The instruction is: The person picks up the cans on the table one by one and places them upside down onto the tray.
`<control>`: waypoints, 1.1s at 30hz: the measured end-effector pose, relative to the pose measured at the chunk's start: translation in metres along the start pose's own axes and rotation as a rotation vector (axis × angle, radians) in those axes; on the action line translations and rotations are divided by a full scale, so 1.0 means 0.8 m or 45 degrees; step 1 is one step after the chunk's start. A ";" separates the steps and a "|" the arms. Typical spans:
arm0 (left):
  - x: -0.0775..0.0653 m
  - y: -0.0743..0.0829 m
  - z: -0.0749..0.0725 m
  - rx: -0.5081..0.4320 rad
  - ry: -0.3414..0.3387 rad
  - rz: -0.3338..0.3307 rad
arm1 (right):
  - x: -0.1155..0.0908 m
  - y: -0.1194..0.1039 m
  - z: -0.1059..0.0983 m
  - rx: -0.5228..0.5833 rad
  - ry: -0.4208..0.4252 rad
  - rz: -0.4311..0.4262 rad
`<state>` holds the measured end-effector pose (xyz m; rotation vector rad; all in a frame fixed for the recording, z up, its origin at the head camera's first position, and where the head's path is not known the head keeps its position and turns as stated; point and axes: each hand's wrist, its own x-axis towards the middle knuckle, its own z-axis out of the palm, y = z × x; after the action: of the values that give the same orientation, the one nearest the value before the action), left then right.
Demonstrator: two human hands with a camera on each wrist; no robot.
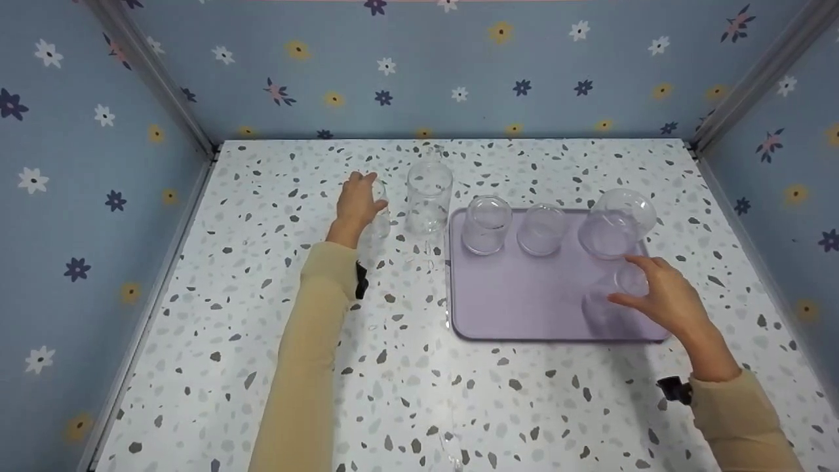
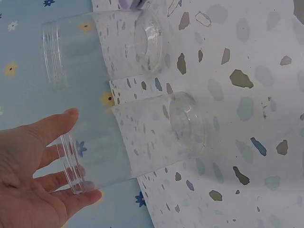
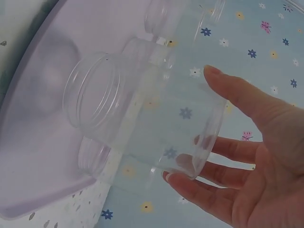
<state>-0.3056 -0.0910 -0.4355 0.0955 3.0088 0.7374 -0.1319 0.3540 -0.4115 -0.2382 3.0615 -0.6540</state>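
Lilac tray [image 1: 511, 295]: inverted jar [image 3: 142, 109] at near right, base in wide grip of right hand [image 1: 665, 295]. Left: upright jar [image 2: 156, 137], left hand [image 1: 357, 203] spanning rim. Hazard: slick walls could slip.

A white table top [image 1: 406, 367] is speckled all over with grey and brown chips. On it a clear jar [image 1: 380, 226] is stood upright, gripped near its top by the left hand [image 1: 356, 202] — a second clear jar [image 1: 429, 196] is set just to that hand's right. Farther right, a purple tray [image 1: 511, 295] is laid flat, its end partly covered by the right hand [image 1: 668, 295].
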 end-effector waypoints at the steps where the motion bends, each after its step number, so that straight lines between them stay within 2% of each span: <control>1: 0.000 0.000 0.000 -0.001 0.000 -0.001 | 0.000 0.002 -0.001 -0.006 -0.006 0.019; 10: 0.000 0.001 0.000 0.007 0.000 -0.027 | -0.001 0.018 0.000 -0.052 -0.013 0.129; 24: -0.001 0.003 0.001 -0.008 -0.012 -0.050 | -0.005 0.039 -0.002 -0.049 -0.005 0.210; 33: 0.011 -0.001 0.007 0.010 -0.027 -0.087 | -0.003 0.046 -0.002 -0.055 -0.025 0.256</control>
<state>-0.3139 -0.0882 -0.4410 0.0009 2.9785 0.7140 -0.1351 0.3882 -0.4253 0.0624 3.0284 -0.5711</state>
